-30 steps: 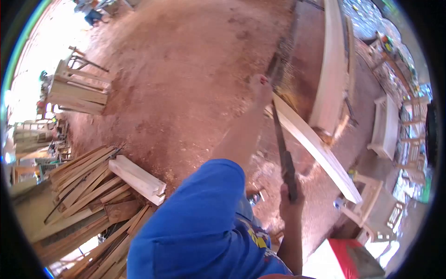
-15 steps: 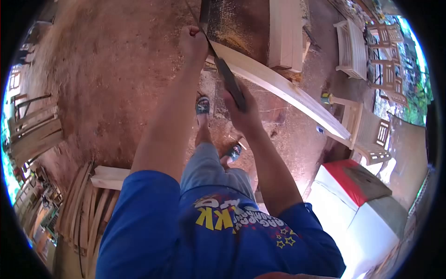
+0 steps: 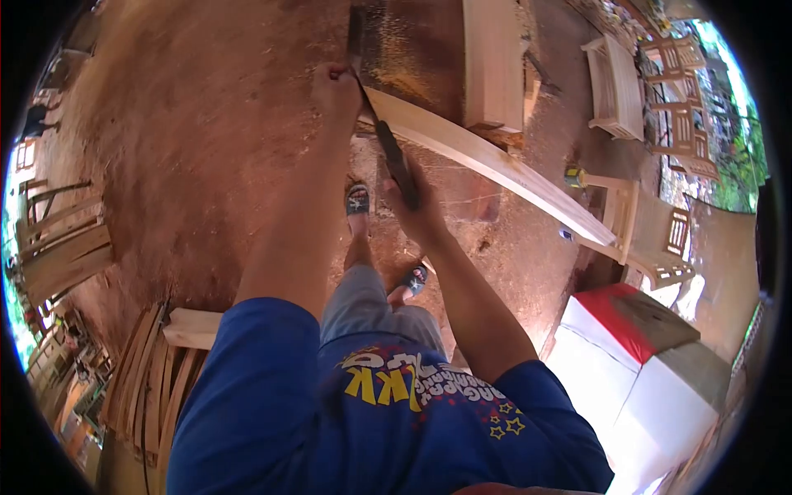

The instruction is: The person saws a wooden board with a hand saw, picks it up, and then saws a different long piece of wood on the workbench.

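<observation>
My right hand [image 3: 417, 206] is wrapped round the dark handle of a long tool [image 3: 389, 148]. Its thin dark blade, seen nearly edge-on, runs up and forward to my left hand [image 3: 337, 89]. The left fingers are curled into a fist right beside the blade; what lies inside them is hidden. Close to that fist is the near end of a long pale wooden plank [image 3: 495, 164], which slants away to the right under the tool.
A thick wooden beam [image 3: 493, 66] lies ahead, with sawdust on the ground beside it. To the right stand a wooden bench [image 3: 615, 87], a chair [image 3: 652, 223] and a white box with a red top edge [image 3: 615, 326]. Wooden strips [image 3: 144, 379] are stacked at left.
Both hands and the tool have shifted slightly towards me, and the right hand a little left. The whole view has also swung slightly. Both hands keep their closed shape.
</observation>
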Demonstrator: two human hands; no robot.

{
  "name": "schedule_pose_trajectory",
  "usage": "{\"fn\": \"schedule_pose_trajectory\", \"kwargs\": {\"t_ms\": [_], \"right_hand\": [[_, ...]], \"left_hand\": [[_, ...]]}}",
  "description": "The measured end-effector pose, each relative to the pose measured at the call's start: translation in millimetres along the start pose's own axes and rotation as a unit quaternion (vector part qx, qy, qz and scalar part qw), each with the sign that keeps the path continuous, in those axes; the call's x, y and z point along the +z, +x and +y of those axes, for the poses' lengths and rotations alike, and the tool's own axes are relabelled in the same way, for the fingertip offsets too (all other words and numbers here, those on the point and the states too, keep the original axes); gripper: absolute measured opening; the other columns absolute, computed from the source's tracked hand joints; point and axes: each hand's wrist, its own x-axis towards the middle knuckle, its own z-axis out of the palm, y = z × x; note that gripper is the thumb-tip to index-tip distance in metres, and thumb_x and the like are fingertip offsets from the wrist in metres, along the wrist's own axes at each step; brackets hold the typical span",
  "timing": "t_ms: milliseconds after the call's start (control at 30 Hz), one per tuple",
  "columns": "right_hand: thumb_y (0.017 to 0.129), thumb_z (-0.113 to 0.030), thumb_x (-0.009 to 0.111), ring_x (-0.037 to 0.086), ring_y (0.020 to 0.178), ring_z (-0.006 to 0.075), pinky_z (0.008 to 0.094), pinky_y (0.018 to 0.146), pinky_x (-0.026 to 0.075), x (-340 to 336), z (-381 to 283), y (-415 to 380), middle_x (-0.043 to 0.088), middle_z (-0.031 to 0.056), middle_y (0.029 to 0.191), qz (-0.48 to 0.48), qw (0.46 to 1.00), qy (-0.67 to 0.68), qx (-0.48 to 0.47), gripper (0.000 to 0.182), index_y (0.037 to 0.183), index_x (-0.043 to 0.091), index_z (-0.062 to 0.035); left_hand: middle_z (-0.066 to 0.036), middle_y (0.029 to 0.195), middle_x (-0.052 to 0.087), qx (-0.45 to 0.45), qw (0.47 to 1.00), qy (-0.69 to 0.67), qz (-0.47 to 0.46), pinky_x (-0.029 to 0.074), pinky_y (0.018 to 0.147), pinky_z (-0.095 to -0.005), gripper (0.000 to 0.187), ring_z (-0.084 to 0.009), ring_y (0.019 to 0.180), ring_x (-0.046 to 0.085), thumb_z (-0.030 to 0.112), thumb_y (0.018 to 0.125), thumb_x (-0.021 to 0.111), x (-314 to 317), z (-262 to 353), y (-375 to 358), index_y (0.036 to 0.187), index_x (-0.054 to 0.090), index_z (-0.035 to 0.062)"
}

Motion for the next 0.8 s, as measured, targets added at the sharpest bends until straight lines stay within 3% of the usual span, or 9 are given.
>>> {"fn": "schedule_pose_trajectory", "kwargs": {"t_ms": [67,100,300,400,467,533,633,733,800], "right_hand": [[0.098,-0.029,0.069,0.073,0.108,0.0373,0.0428,0.091,0.056,-9,-43,13,0.074,0.0226,0.112,-0.019,0.999,0.0,0.039,0.059,0.149,0.049,-0.0075],[0.098,-0.026,0.071,0.064,0.096,0.0144,0.0303,0.087,0.052,-7,-59,19,0.07,0.0075,0.103,0.007,0.999,0.048,0.015,0.045,0.137,0.061,-0.0059],[0.097,-0.03,0.071,0.072,0.101,0.0221,0.038,0.086,0.055,-29,-102,1,0.073,0.0188,0.105,-0.007,0.995,-0.023,0.099,0.049,0.139,0.06,-0.007],[0.095,-0.024,0.073,0.074,0.098,0.0229,0.0368,0.084,0.056,-70,-102,-83,0.074,0.0196,0.104,-0.021,0.987,-0.052,0.147,0.051,0.141,0.058,-0.0045],[0.095,-0.025,0.072,0.074,0.096,0.0386,0.0422,0.081,0.06,-105,-92,-167,0.072,0.0209,0.116,-0.023,0.99,-0.039,0.131,0.059,0.148,0.052,-0.0071],[0.095,-0.019,0.071,0.075,0.093,0.0327,0.0376,0.075,0.061,-132,-108,-221,0.07,0.0193,0.121,-0.057,0.975,-0.213,0.032,0.061,0.15,0.049,-0.0056],[0.093,-0.013,0.071,0.075,0.093,0.0291,0.0362,0.071,0.061,-135,-126,-237,0.067,0.0193,0.125,-0.059,0.981,-0.171,0.07,0.062,0.15,0.047,-0.0051],[0.094,-0.012,0.071,0.075,0.091,0.0291,0.036,0.071,0.06,-107,-76,-179,0.07,0.0192,0.118,-0.059,0.981,-0.185,0.014,0.058,0.148,0.05,-0.0044],[0.098,-0.011,0.067,0.068,0.093,0.0165,0.0324,0.079,0.056,-60,-43,-104,0.071,0.0119,0.1,-0.016,0.997,-0.005,0.081,0.047,0.141,0.054,0.002]], "left_hand": [[-0.012,0.082,0.066,-0.01,1.0,0.008,-0.008,0.052,0.072,-0.0394,0.008,-0.0255,0.075,0.064,0.005,0.086,0.063,2,8,3,0.093,0.066,0.0037],[-0.012,0.082,0.066,-0.017,1.0,0.018,-0.011,0.052,0.072,-0.039,0.007,-0.0247,0.074,0.063,0.005,0.086,0.064,-1,9,2,0.093,0.066,0.0038],[-0.006,0.083,0.06,-0.073,0.995,-0.056,-0.044,0.049,0.069,-0.0363,0.006,-0.0195,0.073,0.057,0.007,0.091,0.064,-4,15,-1,0.096,0.063,0.0052],[-0.005,0.084,0.058,-0.049,0.996,-0.015,-0.073,0.047,0.067,-0.0361,0.006,-0.0184,0.073,0.054,0.008,0.094,0.063,-13,32,-7,0.1,0.061,0.0061],[-0.006,0.086,0.058,-0.039,0.995,-0.015,-0.085,0.047,0.068,-0.037,0.004,-0.0187,0.073,0.054,0.008,0.096,0.061,-10,26,-8,0.099,0.06,0.0064],[-0.006,0.088,0.059,-0.032,0.995,-0.008,-0.093,0.047,0.07,-0.0382,0.004,-0.0194,0.075,0.055,0.008,0.096,0.06,-17,27,-7,0.1,0.06,0.0067],[-0.008,0.092,0.061,-0.008,0.995,0.025,-0.1,0.049,0.075,-0.0399,0.006,-0.0216,0.081,0.059,0.009,0.095,0.059,-16,24,-11,0.1,0.061,0.0066],[-0.01,0.094,0.064,0.029,0.996,0.048,-0.069,0.051,0.079,-0.0399,0.01,-0.024,0.086,0.063,0.009,0.092,0.06,-10,5,6,0.101,0.064,0.006],[-0.011,0.094,0.065,0.001,0.997,0.016,-0.072,0.051,0.081,-0.0388,0.014,-0.0256,0.089,0.064,0.01,0.089,0.061,-7,12,1,0.102,0.066,0.0057]]}}
